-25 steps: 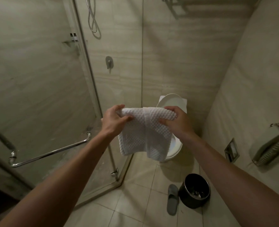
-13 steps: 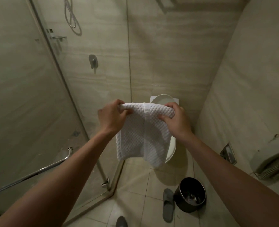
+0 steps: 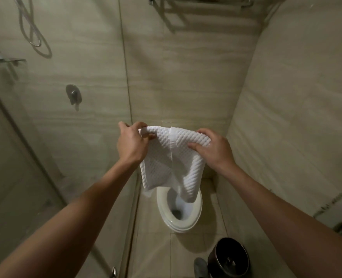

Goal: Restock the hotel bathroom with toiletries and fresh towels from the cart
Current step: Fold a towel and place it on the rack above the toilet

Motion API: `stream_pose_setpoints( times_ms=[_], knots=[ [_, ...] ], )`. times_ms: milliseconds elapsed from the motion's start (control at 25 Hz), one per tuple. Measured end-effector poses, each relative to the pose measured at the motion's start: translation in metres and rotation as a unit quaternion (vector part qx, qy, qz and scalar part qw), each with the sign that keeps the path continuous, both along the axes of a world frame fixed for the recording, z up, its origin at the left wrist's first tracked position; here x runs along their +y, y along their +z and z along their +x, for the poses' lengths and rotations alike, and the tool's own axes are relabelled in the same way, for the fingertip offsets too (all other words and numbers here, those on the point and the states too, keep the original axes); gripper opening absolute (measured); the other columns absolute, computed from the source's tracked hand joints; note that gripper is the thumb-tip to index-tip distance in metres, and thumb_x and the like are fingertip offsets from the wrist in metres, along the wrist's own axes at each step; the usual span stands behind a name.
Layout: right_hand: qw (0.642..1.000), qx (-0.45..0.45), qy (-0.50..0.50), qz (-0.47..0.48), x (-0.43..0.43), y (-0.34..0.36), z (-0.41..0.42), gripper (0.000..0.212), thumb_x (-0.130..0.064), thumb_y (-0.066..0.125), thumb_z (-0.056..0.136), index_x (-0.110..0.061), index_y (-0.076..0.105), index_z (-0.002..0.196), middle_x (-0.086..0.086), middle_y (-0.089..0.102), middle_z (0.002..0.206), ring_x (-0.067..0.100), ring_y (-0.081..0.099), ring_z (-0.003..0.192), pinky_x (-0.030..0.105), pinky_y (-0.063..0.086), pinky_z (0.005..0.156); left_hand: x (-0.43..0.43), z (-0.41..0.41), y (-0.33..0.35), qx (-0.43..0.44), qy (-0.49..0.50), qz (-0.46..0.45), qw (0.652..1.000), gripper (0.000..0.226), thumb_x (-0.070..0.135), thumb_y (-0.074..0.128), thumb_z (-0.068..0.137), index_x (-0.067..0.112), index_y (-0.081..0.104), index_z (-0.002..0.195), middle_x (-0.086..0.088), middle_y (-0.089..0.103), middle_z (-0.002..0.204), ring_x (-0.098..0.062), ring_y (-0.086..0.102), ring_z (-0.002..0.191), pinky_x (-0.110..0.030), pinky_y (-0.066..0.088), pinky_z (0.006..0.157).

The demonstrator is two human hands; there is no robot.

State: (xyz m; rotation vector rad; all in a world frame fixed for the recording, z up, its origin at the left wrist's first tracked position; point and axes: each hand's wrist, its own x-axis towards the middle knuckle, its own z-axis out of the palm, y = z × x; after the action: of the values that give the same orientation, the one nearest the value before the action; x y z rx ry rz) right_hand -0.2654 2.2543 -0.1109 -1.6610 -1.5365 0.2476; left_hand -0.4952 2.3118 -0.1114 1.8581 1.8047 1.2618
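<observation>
A white waffle-textured towel (image 3: 171, 165) hangs folded in front of me, above the open toilet. My left hand (image 3: 131, 143) grips its top left corner and my right hand (image 3: 214, 149) grips its top right edge, both arms stretched forward. The towel's lower end droops over the toilet bowl (image 3: 179, 211). A metal towel rack (image 3: 200, 1) is fixed high on the back wall, above the towel.
A glass shower partition (image 3: 124, 77) stands on the left, with a shower valve (image 3: 73, 94) and hose (image 3: 31, 31) behind it. A dark waste bin (image 3: 228, 257) and a grey slipper (image 3: 200, 266) sit on the floor right of the toilet. A paper holder (image 3: 338, 213) juts from the right wall.
I have moved closer to the toilet and the view has shifted right. Both hands have carried the towel up and forward, still holding its top edge.
</observation>
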Motion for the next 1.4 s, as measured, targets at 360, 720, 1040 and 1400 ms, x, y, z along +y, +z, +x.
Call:
stream_pose_setpoints(
  times_ms=[360, 720, 1040, 1400],
  knots=[
    [0.992, 0.113, -0.057, 0.019, 0.043, 0.016, -0.035, 0.048, -0.039, 0.088, 0.073, -0.02, 0.067, 0.112, -0.013, 0.069, 0.094, 0.003, 0.066, 0.083, 0.027, 0.058, 0.076, 0.058, 0.014, 0.006, -0.177, -0.132, -0.181, 0.958, 0.036, 0.022, 0.069, 0.088, 0.015, 0.057, 0.121, -0.016, 0.051, 0.129, -0.027, 0.061, 0.104, -0.031, 0.052, 0.081],
    [0.952, 0.286, -0.109, -0.004, 0.099, 0.019, -0.037, 0.042, -0.03, 0.088, 0.07, -0.016, 0.057, 0.094, -0.005, 0.07, 0.088, 0.01, 0.07, 0.077, 0.026, 0.057, 0.062, 0.055, 0.048, 0.012, -0.063, -0.285, -0.237, 0.927, 0.075, 0.037, 0.066, 0.09, 0.032, 0.029, 0.155, -0.003, 0.025, 0.151, -0.027, 0.032, 0.139, -0.043, 0.036, 0.112],
    [0.947, 0.317, 0.025, -0.042, 0.176, 0.043, -0.012, 0.045, -0.034, 0.088, 0.075, -0.011, 0.054, 0.094, 0.01, 0.072, 0.099, 0.022, 0.072, 0.091, 0.038, 0.058, 0.078, 0.13, 0.09, 0.006, -0.225, -0.39, -0.172, 0.876, 0.083, 0.005, 0.076, 0.083, 0.023, 0.032, 0.151, 0.001, 0.056, 0.14, -0.013, 0.056, 0.128, -0.022, 0.053, 0.092],
    [0.902, 0.386, 0.191, -0.037, 0.244, 0.047, 0.042, 0.029, -0.003, 0.05, 0.099, -0.018, 0.069, 0.115, 0.005, 0.07, 0.113, 0.009, 0.066, 0.097, 0.02, 0.051, 0.088, 0.208, 0.14, 0.005, -0.428, -0.321, -0.23, 0.813, 0.03, 0.033, 0.05, 0.104, 0.031, 0.08, 0.1, -0.003, 0.077, 0.108, -0.015, 0.073, 0.098, -0.024, 0.058, 0.073]
  ],
)
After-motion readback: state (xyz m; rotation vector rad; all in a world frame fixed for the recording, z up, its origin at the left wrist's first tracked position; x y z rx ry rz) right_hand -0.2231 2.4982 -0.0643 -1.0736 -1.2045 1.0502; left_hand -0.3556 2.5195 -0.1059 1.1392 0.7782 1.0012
